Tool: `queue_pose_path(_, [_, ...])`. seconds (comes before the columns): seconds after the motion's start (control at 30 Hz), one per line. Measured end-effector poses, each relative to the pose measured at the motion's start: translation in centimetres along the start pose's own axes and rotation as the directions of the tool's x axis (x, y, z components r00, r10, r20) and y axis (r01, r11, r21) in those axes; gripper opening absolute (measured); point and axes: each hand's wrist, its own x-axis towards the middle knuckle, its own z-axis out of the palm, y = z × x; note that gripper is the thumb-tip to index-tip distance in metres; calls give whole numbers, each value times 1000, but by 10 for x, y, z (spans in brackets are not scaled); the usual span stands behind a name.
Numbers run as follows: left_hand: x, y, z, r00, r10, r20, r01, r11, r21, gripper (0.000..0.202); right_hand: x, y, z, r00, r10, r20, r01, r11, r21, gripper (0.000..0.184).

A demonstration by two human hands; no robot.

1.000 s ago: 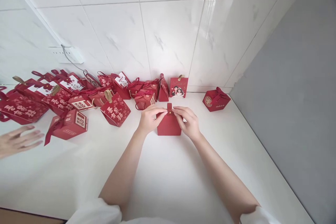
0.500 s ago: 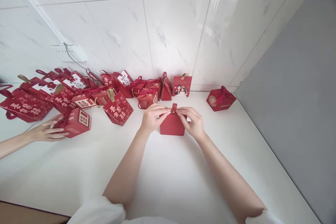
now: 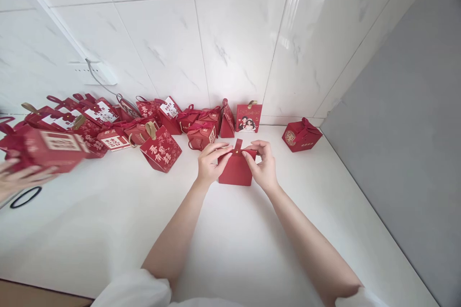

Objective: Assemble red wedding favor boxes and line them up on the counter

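Observation:
A plain red gift box (image 3: 235, 171) with a ribbon loop and a small gold stud at its top stands upright on the white table (image 3: 212, 240). My left hand (image 3: 211, 160) pinches the top edge of the box, left of the loop. On the other side of the loop, my right hand (image 3: 264, 165) holds the same edge between thumb and fingers. Just behind stand a red box with a cartoon couple (image 3: 248, 118) and a narrow triangular box (image 3: 227, 120).
At far left another person's hand (image 3: 21, 177) carries a blurred red box (image 3: 54, 148) near a black ring (image 3: 26, 197). Several red boxes (image 3: 108, 111) line the tiled wall. A six-sided box (image 3: 301, 135) sits right, near the grey panel (image 3: 403, 120).
The other person's hand has lifted its box and moved it left, uncovering the black ring. My right fingers have spread slightly upward along the box's top edge; the box stays in place.

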Motion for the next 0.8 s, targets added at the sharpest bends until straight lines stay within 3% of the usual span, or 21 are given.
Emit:
queue_pose_path(0.07, [-15,-11,9,983,-172,-71,164,981,-105,50,-6,11,6,995,91,-39,-87,993,86,45])
queue_pose_path(0.13, [-28,-26,15,931,-363,-34,345,908,-238,61,-12,28,13,986,163,-43,-155,976,151,49])
queue_pose_path(0.2, [-35,-41,17,858,-510,64,504,810,-298,50,-15,46,17,969,247,-32,-234,947,221,51])
queue_pose_path(0.27, [-36,-52,14,795,-582,171,606,747,-275,38,-16,62,16,928,370,-39,-345,895,283,48])
queue_pose_path(0.37, [-34,-58,8,778,-552,299,617,763,-196,38,-12,73,9,872,488,51,-480,827,293,39])
queue_pose_path(0.5, [-34,-58,9,781,-538,319,611,764,-207,42,-8,70,1,849,479,222,-527,792,309,42])
queue_pose_path(0.7, [-37,-62,15,778,-530,339,613,757,-224,45,-4,75,3,835,494,243,-550,774,314,43])
queue_pose_path(0.8, [-41,-61,15,785,-552,282,608,773,-179,46,-6,80,7,823,547,151,-568,797,207,46])
